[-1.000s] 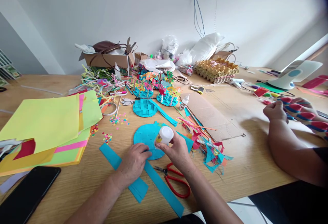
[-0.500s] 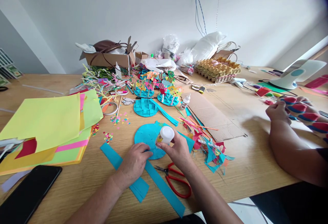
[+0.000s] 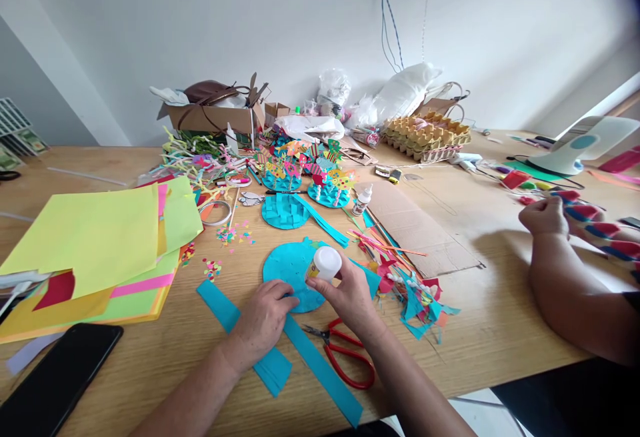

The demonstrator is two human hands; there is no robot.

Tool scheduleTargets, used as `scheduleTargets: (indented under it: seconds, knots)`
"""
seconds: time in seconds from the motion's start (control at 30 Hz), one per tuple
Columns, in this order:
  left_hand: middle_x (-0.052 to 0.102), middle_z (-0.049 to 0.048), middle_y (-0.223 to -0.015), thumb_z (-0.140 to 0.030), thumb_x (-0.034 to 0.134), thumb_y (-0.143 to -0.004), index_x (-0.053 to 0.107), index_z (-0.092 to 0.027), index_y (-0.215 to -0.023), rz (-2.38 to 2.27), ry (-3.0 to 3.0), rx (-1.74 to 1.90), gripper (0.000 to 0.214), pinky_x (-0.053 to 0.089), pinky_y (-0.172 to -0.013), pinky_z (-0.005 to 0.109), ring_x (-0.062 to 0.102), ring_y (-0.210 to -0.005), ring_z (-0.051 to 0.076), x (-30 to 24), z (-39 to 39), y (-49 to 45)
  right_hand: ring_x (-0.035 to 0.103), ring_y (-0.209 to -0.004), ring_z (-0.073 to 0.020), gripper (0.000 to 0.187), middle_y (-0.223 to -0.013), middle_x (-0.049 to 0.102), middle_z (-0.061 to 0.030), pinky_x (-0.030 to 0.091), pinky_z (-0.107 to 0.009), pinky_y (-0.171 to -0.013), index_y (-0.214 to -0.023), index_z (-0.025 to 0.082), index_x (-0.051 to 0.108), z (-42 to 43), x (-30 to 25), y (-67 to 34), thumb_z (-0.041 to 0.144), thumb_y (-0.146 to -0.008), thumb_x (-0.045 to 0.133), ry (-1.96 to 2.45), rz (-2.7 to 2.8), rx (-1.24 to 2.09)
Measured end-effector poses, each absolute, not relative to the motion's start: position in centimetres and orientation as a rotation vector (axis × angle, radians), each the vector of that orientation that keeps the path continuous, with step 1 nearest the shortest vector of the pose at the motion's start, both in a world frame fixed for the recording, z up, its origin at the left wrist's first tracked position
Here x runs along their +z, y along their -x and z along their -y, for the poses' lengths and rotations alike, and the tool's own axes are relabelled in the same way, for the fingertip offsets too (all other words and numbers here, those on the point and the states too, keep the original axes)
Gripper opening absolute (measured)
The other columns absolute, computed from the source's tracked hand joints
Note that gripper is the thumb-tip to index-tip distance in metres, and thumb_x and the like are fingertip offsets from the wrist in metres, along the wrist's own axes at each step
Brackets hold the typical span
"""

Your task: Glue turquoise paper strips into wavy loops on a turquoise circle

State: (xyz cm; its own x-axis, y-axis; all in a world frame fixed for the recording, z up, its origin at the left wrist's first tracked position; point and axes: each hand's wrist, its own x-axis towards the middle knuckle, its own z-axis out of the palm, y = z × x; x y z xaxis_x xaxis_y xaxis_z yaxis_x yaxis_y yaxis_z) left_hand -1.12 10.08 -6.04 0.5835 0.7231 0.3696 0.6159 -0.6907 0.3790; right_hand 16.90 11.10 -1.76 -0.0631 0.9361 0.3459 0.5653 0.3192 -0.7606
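My right hand grips a white glue bottle, tipped nozzle-down onto a turquoise paper disc on the wooden table. My left hand lies knuckles-up at the disc's near edge, fingers curled and pressing the paper down. Long turquoise paper strips run under and beside my hands. Red-handled scissors lie just right of my right wrist.
A stack of yellow, green and pink paper sheets and a black phone are at left. Finished turquoise discs with coloured decorations, a cardboard box and egg cartons stand behind. Another person's hands hold a striped object at right.
Almost nothing has changed. My hands and the glue bottle stay on the disc. The other person's hands with the striped object have shifted slightly.
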Motion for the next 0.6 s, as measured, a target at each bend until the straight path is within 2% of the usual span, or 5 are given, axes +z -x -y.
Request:
scheduleTargets:
  seconds: [0.6]
  knots:
    - [0.062,0.0051,-0.091,0.000,0.044,-0.078,0.066,-0.019,-0.089,-1.124,-2.608,0.744,0.031,0.049,-0.078,0.035,0.055,-0.090,0.019,-5.97,-10.08,1.08,0.055,-0.063,-0.0147,0.027,-0.070,0.058,-0.0001,0.045,-0.024,-0.057,-0.079,0.018,0.052,-10.92,-1.73,-16.82,0.040,-0.069,0.065,1.349,1.731,0.551]
